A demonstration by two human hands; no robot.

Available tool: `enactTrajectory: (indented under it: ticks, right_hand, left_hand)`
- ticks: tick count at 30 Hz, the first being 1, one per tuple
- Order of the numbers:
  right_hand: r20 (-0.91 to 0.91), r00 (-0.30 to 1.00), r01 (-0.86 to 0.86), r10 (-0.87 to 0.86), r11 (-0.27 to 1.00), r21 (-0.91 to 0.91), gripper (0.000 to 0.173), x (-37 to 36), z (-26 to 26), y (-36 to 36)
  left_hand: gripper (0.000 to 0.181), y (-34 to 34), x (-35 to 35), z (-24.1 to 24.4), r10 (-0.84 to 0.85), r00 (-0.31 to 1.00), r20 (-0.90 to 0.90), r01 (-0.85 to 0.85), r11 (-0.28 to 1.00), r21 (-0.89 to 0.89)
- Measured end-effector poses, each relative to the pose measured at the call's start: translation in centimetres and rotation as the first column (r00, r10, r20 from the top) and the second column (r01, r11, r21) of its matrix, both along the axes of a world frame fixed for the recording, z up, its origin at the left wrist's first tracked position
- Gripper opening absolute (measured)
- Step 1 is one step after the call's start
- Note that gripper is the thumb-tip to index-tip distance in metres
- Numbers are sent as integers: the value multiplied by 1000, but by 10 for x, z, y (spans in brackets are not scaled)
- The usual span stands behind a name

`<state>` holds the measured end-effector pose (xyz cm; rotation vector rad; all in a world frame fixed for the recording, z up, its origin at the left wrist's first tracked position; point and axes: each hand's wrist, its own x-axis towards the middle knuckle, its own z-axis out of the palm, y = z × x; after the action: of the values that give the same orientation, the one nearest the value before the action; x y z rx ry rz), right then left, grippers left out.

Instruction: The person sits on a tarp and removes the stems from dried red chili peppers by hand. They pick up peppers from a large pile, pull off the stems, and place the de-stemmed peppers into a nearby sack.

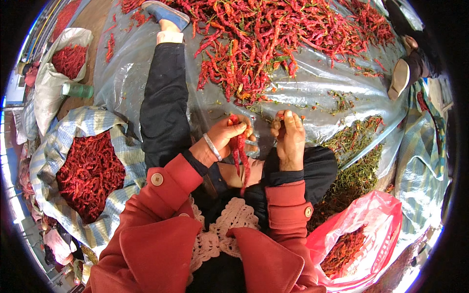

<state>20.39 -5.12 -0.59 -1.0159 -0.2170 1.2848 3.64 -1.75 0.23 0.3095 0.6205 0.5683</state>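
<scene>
Long red chili peppers (pixel 242 157) hang from my left hand (pixel 229 135), whose thumb presses them against the fingers. My right hand (pixel 291 137) is raised a short way to the right, fingers curled and thumb against them; a small reddish bit seems to show at its fingertips, too small to name. Just beyond both hands lies a large heap of red chili peppers (pixel 253 44), many with green stems, on a clear plastic sheet (pixel 315 84). The hands are apart, above my folded leg.
A checked woven sack (pixel 44 172) of red chilies stands at left, a white sack (pixel 45 88) of chilies and a green bottle (pixel 78 90) behind it. At right are a pile of green stems (pixel 355 157) and a red plastic bag (pixel 388 216). Another person's shoe (pixel 398 78) rests at upper right.
</scene>
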Motion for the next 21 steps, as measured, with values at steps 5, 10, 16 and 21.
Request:
enactTrajectory:
  ticks: [5,10,16,21]
  right_hand:
    - [735,670,-231,104,970,73,23,-5,-13,4]
    - [815,536,-453,219,890,58,20,-24,7,3]
    - [266,919,-329,290,937,116,4,-31,-1,-5]
    - [-453,885,-150,102,986,-70,10,-44,6,-9]
  left_hand:
    - [12,-1,-1,6,-160,966,-201,173,984,49]
    - [18,-10,5,6,-146,888,-437,295,908,297]
    - [25,-7,-3,17,-133,860,-493,330,881,338]
    - [22,-6,-5,6,164,792,-588,503,370,781]
